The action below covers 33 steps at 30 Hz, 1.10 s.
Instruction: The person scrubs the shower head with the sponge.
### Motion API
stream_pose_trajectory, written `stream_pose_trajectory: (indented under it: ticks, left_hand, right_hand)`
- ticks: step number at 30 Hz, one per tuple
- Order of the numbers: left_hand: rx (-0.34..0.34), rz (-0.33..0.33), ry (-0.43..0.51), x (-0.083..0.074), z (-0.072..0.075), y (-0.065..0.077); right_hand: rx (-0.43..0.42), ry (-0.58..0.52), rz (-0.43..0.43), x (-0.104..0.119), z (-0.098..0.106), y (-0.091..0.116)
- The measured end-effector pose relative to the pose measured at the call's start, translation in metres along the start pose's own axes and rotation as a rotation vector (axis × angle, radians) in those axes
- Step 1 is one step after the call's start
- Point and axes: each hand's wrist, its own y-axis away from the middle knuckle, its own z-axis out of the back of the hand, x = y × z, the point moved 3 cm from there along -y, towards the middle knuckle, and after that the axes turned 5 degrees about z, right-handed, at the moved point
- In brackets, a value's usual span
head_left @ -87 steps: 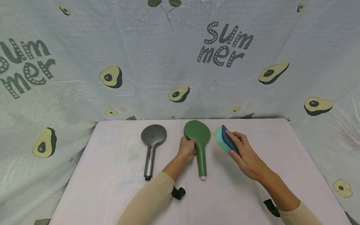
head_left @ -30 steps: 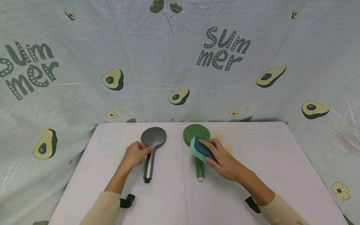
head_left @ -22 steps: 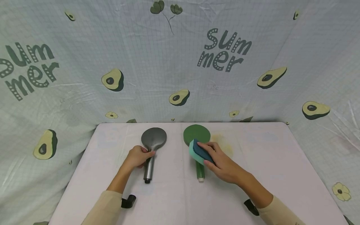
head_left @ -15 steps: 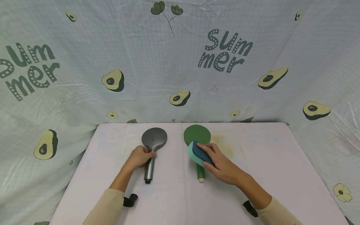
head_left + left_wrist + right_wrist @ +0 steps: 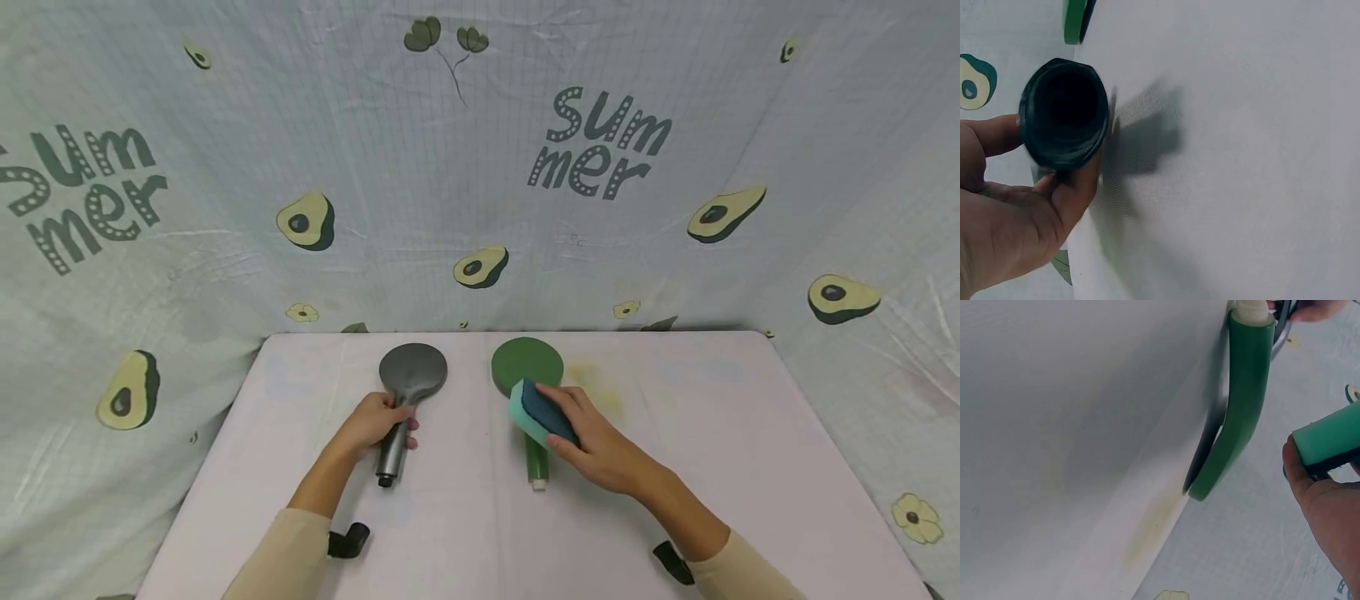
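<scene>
My left hand (image 5: 375, 423) grips the handle of a dark grey shower head (image 5: 412, 371), thumb across the top and fingertips showing on the far side. In the left wrist view, the hollow end of that handle (image 5: 1065, 115) faces the camera, with a shadow on the cloth beside it. My right hand (image 5: 603, 450) holds a teal and dark blue sponge (image 5: 551, 415) between thumb and fingers. From above, the sponge overlaps the neck of a green shower head (image 5: 527, 362); the right wrist view has the sponge apart from the green handle (image 5: 1250, 381).
A yellowish stain (image 5: 596, 387) marks the pale pink tabletop (image 5: 675, 433) right of the green shower head. Behind the table hangs a cloth (image 5: 420, 183) printed with avocados. Black straps with mounts (image 5: 348, 542) sit at both wrists.
My left hand left the green shower head, moved left and took hold of the grey one, whose handle end swung slightly left. The sponge moved left over the green handle, uncovering the stain.
</scene>
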Motion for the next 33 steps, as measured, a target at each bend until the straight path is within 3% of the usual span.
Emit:
stream_pose_trajectory:
  ticks: [8,12,21,33]
  left_hand:
    - [0.094,-0.033,0.168,0.005,-0.001,-0.001]
    - [0.091,-0.070,0.214,0.003,-0.003,0.000]
    - [0.035,-0.176,0.188,-0.009,-0.008,0.005]
    - [0.052,-0.308,0.202,-0.038,-0.038,0.018]
  right_hand:
    - [-0.024,0.044,-0.026,-0.007,0.004,0.005]
    - [-0.043,0.061,-0.011,-0.005,0.009,0.003]
    - [-0.115,0.085,-0.009,-0.002,0.024,-0.001]
    - [-0.190,0.211,0.037,0.010,0.040,-0.009]
